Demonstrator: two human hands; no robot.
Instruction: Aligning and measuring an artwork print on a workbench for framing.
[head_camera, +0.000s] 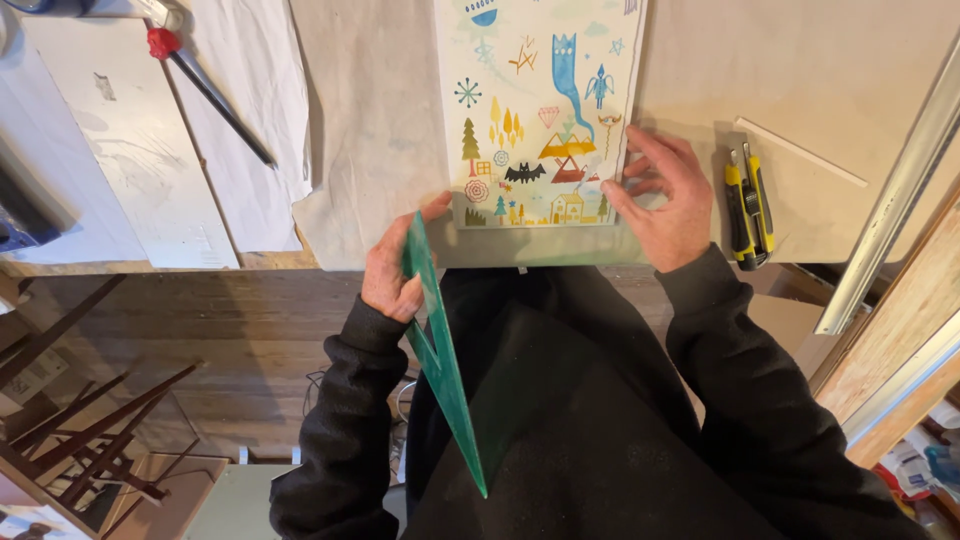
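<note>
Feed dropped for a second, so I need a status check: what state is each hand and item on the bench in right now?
Left hand: gripping green triangle.
Green triangle: held on edge, off the table.
Right hand: pressing flat on print's corner.
Illustrated print: lying flat.
Yellow utility knives: lying untouched.
Red-capped tool: lying untouched.

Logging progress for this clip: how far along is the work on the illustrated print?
Done: the print lies flat on the table. In hand: the right hand presses its corner; the left hand holds a green set square off the table edge. Left: the yellow utility knives lie untouched beside it; no cut shows.
</note>
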